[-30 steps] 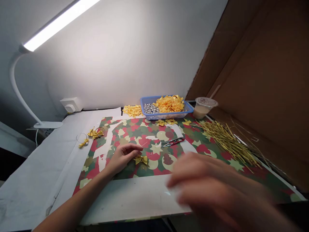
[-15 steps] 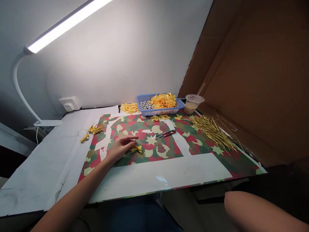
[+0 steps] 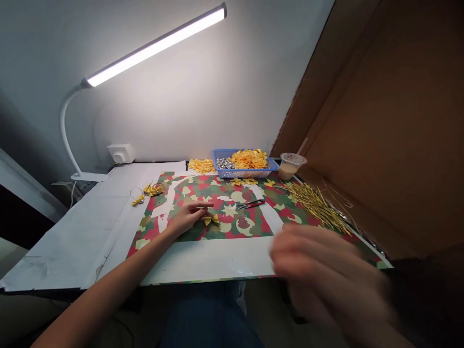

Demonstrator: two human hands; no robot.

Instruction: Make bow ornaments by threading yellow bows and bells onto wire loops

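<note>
My left hand [image 3: 188,217] rests on the red and green camouflage mat [image 3: 203,193], fingers curled, their tips touching a small yellow ribbon bow [image 3: 211,219]. My right hand [image 3: 326,270] is in the air near the table's front right edge, close to the camera and smeared by motion; I cannot make out its fingers or anything in them. Red-handled snips [image 3: 250,204] lie on the mat just beyond the bow.
A blue basket [image 3: 243,173] of yellow ribbon pieces and silver beads stands at the back, loose yellow pieces [image 3: 201,166] beside it. A lidded drink cup [image 3: 291,165], gold twist ties [image 3: 315,200], finished bows with rings [image 3: 147,192], a desk lamp [image 3: 152,48] and a cardboard wall [image 3: 391,121] surround the mat.
My right hand dropped below the table edge half a second ago and has risen again at the front right. The left hand stayed by the bow; the view tilted up.
</note>
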